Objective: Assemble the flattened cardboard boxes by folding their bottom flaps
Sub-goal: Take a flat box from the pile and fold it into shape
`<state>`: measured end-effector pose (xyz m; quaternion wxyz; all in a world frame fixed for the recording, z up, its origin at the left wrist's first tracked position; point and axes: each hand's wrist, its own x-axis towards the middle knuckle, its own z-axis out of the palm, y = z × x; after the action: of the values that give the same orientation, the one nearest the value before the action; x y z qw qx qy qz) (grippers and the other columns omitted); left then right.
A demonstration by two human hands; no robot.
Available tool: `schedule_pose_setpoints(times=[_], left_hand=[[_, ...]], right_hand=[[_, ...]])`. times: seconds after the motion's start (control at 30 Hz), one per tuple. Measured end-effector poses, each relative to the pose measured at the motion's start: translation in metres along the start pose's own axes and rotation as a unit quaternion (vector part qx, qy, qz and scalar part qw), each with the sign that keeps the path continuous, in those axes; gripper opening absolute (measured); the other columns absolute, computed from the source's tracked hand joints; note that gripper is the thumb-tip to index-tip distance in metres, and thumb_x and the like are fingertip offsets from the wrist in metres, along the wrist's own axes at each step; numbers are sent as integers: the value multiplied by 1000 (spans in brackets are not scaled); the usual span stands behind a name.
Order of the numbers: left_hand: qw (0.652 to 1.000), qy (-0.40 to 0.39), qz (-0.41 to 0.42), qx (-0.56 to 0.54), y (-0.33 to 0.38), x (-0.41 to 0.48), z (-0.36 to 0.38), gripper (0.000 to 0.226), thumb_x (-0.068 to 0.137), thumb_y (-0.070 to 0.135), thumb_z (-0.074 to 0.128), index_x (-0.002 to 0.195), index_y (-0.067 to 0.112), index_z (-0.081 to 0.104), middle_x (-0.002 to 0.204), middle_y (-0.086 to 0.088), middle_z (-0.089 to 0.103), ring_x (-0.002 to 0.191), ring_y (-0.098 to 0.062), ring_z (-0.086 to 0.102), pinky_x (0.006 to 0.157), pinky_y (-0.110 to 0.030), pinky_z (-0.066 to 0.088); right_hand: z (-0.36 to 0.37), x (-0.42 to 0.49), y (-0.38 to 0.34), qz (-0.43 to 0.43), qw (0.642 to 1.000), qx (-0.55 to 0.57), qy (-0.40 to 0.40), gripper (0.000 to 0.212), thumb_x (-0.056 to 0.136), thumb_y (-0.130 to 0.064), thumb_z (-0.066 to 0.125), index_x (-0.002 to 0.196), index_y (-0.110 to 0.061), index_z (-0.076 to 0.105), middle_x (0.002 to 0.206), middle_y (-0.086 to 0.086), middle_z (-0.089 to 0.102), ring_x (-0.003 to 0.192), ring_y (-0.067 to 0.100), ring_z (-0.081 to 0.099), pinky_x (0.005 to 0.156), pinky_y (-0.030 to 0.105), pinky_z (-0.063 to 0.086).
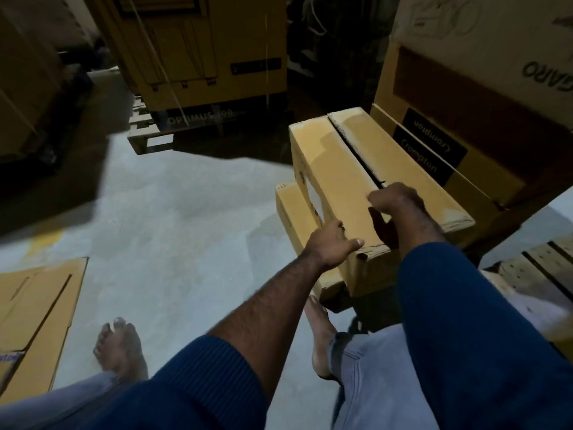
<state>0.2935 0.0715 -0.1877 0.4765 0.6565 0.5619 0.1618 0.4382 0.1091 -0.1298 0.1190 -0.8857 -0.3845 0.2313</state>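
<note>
A tan cardboard box [338,169] lies with its two long flaps folded shut, a dark seam running along its top. It sits on a second tan box [291,212] that rests on the floor. My left hand [328,246] grips the upper box at its near left corner, thumb along the top edge and fingers over the side. My right hand [397,203] is on the top by the near end of the seam, fingers curled, with nothing visible in it. A flattened cardboard box [40,311] lies on the floor at the far left.
Printed cartons [434,144] are stacked right behind the box. A wooden pallet [533,274] is at the right. A big yellow cabinet [198,57] stands on a pallet at the back. My bare feet [121,346] rest on the grey concrete floor [186,212].
</note>
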Motion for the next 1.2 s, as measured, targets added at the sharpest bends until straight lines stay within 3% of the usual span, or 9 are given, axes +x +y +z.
schedule_pose_setpoints(times=[0.1, 0.27, 0.33, 0.43, 0.53, 0.67, 0.73, 0.93, 1.2], left_hand=[[1000, 16, -16, -5, -17, 1, -2, 103, 81, 56, 78, 160, 21, 22, 157, -13, 38, 139, -34, 43, 104, -36, 43], [997, 2, -70, -13, -37, -14, -1, 140, 66, 58, 89, 160, 33, -12, 164, -20, 11, 147, -43, 27, 111, -48, 40], [997, 49, -58, -28, -46, -14, 6, 129, 75, 46, 87, 159, 37, -12, 157, -22, 30, 135, -40, 46, 103, -47, 52], [994, 91, -38, -53, -48, -12, 12, 111, 88, 25, 74, 159, 37, -11, 144, -15, 47, 110, -27, 60, 66, -26, 61], [992, 104, -38, -56, -48, -19, 13, 111, 93, 15, 70, 159, 30, -18, 147, -13, 44, 121, -30, 56, 59, -16, 55], [992, 102, -50, -52, -50, -31, 5, 115, 93, 24, 71, 158, 31, -23, 150, -13, 42, 133, -34, 51, 84, -40, 60], [991, 109, -45, -62, -52, -33, -1, 113, 94, 24, 71, 159, 31, -21, 149, -12, 45, 131, -33, 53, 71, -31, 60], [978, 181, -22, -97, -64, -44, -65, 96, 92, 27, 74, 162, 35, 8, 142, -12, 56, 121, -29, 61, 90, -50, 60], [955, 284, -31, -79, -130, -99, -149, 77, 96, 1, 59, 159, 32, 30, 146, -6, 56, 123, -27, 60, 90, -46, 60]], right_hand=[[1, 1, -7, -66, 997, -31, -34, 28, 94, -31, 71, 108, -7, 70, 106, 14, 71, 77, 26, 60, 72, 36, 50], [3, -25, -36, -169, 955, 106, -218, 11, 83, -8, 83, 84, -10, 72, 95, 8, 72, 104, 30, 70, 85, 39, 55], [9, -33, -47, -195, 951, 86, -223, 9, 84, -13, 83, 79, -10, 76, 90, 7, 75, 94, 25, 72, 75, 34, 57], [3, -30, -50, -204, 974, 85, -47, 22, 91, -36, 76, 88, -14, 76, 87, 7, 74, 80, 23, 71, 68, 32, 58], [-14, -18, -30, -130, 982, -6, 140, 42, 90, -46, 71, 120, -18, 65, 130, 15, 59, 119, 35, 54, 98, 48, 48], [-5, 1, -3, 57, 998, -40, 6, 107, 60, -68, 85, 144, -17, 42, 143, 24, 44, 126, 49, 44, 102, 65, 41], [1, -3, -6, 24, 999, -33, -5, 115, 53, -69, 87, 145, -17, 41, 137, 22, 48, 120, 46, 48, 98, 62, 45], [22, -46, -53, -87, 986, -140, 19, 143, 56, -78, 82, 161, -31, -1, 153, 31, 29, 133, 51, 37, 108, 60, 35], [92, -120, -109, -228, 958, -171, 28, 131, 55, -81, 79, 157, -30, 15, 143, 27, 37, 122, 44, 40, 100, 51, 35]])
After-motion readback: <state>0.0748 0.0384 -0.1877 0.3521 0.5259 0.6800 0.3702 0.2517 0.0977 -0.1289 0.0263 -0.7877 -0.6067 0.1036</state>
